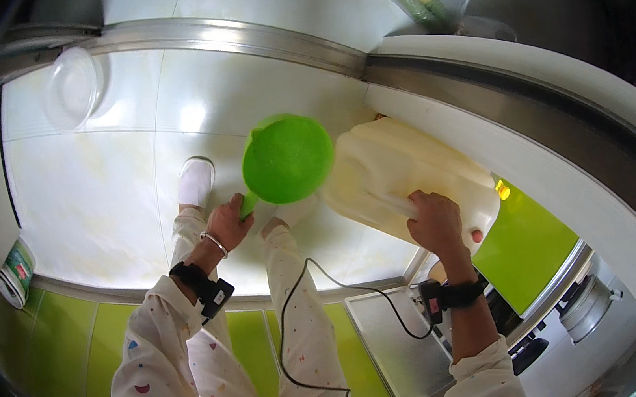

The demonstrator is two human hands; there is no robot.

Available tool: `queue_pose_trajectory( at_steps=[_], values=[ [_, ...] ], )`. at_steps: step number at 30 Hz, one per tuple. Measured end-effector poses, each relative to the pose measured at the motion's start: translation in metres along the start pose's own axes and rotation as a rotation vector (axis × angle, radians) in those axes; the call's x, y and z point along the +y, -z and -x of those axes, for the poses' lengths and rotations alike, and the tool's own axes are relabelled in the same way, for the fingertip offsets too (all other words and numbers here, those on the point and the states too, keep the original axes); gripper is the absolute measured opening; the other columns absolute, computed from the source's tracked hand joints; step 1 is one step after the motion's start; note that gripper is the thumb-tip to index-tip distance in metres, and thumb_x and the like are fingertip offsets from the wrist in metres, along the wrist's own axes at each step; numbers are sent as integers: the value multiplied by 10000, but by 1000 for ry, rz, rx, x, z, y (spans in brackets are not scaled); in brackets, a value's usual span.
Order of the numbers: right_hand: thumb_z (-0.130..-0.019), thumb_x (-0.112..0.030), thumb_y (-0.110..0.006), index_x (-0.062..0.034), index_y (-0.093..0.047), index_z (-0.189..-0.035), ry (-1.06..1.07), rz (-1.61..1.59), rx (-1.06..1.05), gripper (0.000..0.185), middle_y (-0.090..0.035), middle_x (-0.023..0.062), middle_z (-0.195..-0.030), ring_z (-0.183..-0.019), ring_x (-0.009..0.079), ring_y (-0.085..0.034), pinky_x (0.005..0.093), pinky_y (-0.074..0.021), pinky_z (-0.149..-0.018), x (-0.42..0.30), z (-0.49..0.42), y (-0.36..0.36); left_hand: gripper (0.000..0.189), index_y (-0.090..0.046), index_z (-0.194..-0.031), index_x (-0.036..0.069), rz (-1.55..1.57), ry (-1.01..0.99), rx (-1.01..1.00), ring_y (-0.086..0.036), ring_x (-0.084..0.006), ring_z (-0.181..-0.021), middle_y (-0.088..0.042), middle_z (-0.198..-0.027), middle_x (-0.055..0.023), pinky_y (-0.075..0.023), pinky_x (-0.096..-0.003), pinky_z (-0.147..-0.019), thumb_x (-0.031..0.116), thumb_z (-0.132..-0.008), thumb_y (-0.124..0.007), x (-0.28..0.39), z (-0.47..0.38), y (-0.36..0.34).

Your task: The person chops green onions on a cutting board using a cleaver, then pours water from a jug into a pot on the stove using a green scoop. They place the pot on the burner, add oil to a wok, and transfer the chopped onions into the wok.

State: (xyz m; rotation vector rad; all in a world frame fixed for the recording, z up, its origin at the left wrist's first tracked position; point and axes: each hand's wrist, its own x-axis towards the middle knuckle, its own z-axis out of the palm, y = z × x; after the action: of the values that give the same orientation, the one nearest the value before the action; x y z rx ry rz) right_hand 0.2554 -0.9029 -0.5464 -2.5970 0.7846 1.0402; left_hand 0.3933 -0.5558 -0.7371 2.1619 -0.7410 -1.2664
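Note:
My left hand is closed around the handle of a green plastic dipper, whose round bowl faces up and looks empty. To the right, my right hand grips the moulded handle of a large translucent plastic jug. The jug is tilted onto its side, with a small red cap at its near end. Its far end comes close to the dipper's rim; I cannot tell whether the two touch. Whether the jug rests on the floor or hangs above it is unclear.
A clear plastic bowl is on the tiled floor at far left. A metal door track crosses behind. Along the right runs a white wall edge. Green cabinet doors line the near side. A black cable dangles between my arms.

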Motion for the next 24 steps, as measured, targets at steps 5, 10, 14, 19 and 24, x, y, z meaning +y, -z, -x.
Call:
queue_pose_trajectory(
  at_steps=[5,10,14,19,24],
  values=[
    [-655,-70,-622,-63,-614,-900,24,4,23,245,-645,151,-811,-828,340,-613,444,-480,-771,54,21,-3,347,-456,-1023,17,5,-44,-17,-595,-454,-707,-610,-720,-239,-469,-539,-629,214,-802,-636,31,19,6],
    [-615,23,-559,-49,-589,-886,23,39,139,282,-635,140,-800,-864,348,-599,456,-446,-750,118,39,-19,336,-468,-1009,9,-11,-77,-26,-589,-463,-713,-607,-733,-251,-462,-547,-631,205,-797,-638,69,48,24],
    [-631,72,-535,-38,-584,-895,-74,45,141,290,-620,169,-851,-885,383,-569,466,-456,-775,180,49,-31,337,-475,-1008,9,-18,-53,-12,-591,-461,-716,-604,-726,-251,-466,-542,-636,204,-791,-643,94,69,32],
    [-683,53,-538,-19,-588,-952,-154,36,195,284,-631,210,-901,-895,392,-601,455,-489,-788,220,47,-34,324,-483,-1009,17,2,-110,65,-596,-452,-730,-607,-751,-246,-474,-531,-630,193,-794,-650,100,84,35],
    [-769,50,-484,16,-613,-1037,-334,-278,492,300,-651,227,-995,-938,390,-618,429,-498,-840,129,63,-5,314,-487,-1023,17,40,-2,12,-596,-449,-753,-611,-787,-235,-476,-517,-632,186,-808,-643,94,86,42]
  ],
)
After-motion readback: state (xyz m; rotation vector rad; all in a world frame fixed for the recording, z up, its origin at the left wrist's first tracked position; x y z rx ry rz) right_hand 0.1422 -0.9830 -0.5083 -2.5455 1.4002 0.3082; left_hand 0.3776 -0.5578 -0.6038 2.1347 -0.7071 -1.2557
